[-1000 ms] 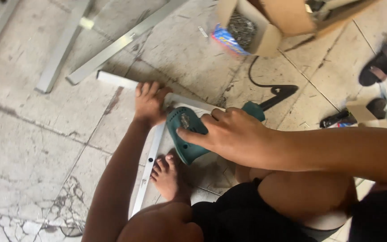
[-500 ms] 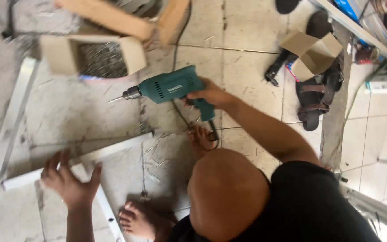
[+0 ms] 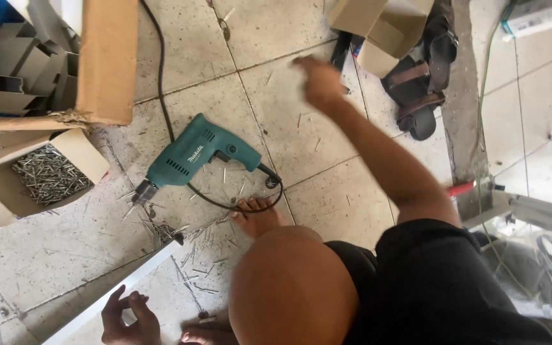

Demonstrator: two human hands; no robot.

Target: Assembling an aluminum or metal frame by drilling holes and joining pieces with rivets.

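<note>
While your right hand point(image 3: 319, 80) stretches out, blurred, toward the small cardboard box point(image 3: 384, 29) beyond it, grip unreadable and apparently empty, your left hand point(image 3: 129, 316) presses flat, fingers spread, on the white metal strip point(image 3: 113, 294). Item: teal electric drill point(image 3: 193, 156), set down on the tiled floor point(image 3: 301, 147), between your hands, touched by neither. Loose rivets point(image 3: 193, 255) lie beside the strip. Judged stage: drilling paused, fastening not yet begun.

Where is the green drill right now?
The green drill lies on the tiled floor, left of centre in the head view, just right of the open box of screws, in neither hand.
</note>
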